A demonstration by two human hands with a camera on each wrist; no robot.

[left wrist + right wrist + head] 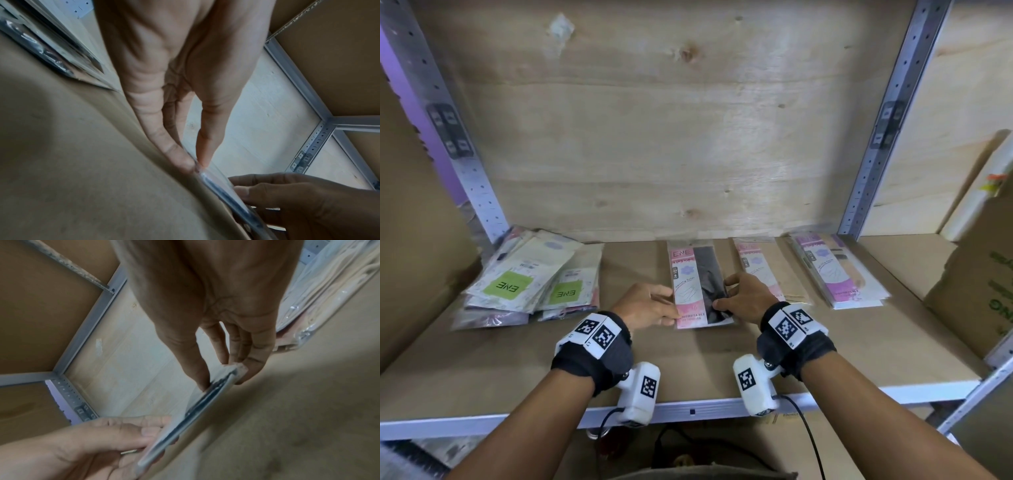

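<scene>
Flat pink-and-black plastic packet (700, 287): your left hand (650, 306) and right hand (748, 298) pinch its edges, seemingly nearly laid on brown shelf (825, 342); jumbled packet heap (527, 281) unsorted.

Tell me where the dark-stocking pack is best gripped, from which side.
By its long side edges near the lower end, one hand from each side. The pack is thin, flat and long, so edge pinches suit it; left hand and right hand hold it so.

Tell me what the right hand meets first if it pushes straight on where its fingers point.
The right hand pinches the dark packet, so that would move with it; beyond lies bare shelf, then probably the plywood back panel, though depth is unclear.
</scene>
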